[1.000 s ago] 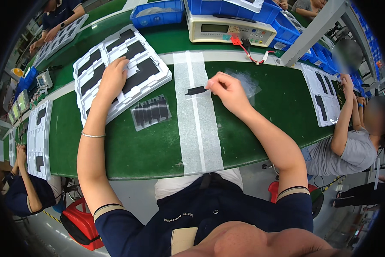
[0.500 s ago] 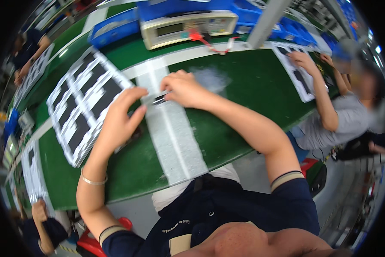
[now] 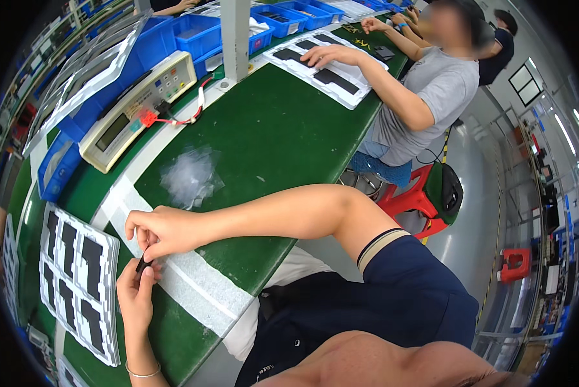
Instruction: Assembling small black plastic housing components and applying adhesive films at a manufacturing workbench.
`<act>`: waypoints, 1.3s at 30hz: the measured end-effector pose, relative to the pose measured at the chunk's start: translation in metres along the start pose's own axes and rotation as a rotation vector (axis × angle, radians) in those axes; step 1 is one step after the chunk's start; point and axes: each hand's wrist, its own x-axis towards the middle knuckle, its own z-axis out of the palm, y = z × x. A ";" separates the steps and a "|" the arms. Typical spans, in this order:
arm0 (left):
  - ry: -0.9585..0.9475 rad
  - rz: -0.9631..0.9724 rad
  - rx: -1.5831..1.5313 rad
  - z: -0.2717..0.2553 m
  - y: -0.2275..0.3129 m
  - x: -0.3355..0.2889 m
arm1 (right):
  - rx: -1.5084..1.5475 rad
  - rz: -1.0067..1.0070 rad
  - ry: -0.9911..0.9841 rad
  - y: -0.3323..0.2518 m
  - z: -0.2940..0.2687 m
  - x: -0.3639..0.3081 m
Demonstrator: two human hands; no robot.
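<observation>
Just above the white textured strip point(image 3: 202, 290) on the green table, my two hands meet at a small dark flat piece point(image 3: 141, 264). My left hand point(image 3: 135, 298) pinches its lower end between thumb and fingers. From above, my right hand point(image 3: 168, 231) has its thumb and index finger closed at the upper end, its other fingers curled. Fingertips cover much of the piece, so its exact kind is unclear. Beside my left hand lies a white tray point(image 3: 113, 284) with several black, angular flat parts in its slots.
A loose pile of clear film pieces point(image 3: 191, 177) lies beyond my right hand. Behind it stand a beige bench meter point(image 3: 138, 109) with a red lead, a grey post point(image 3: 235, 39) and blue bins point(image 3: 199, 32). At right, a co-worker reaches over another white tray point(image 3: 351, 100).
The view has swung to the right. My left hand, earlier spread beside the strip, has closed on the small dark piece. Both hands now come together at it.
</observation>
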 end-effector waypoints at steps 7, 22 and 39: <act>0.240 0.131 -0.164 0.013 0.007 -0.001 | -0.019 0.104 -0.078 -0.006 -0.009 -0.002; -0.146 -0.082 -0.263 0.014 0.007 -0.012 | 0.145 0.104 -0.190 -0.013 0.000 -0.004; 0.071 0.008 -0.231 0.009 -0.006 -0.008 | -0.371 -0.401 0.017 0.002 -0.001 -0.003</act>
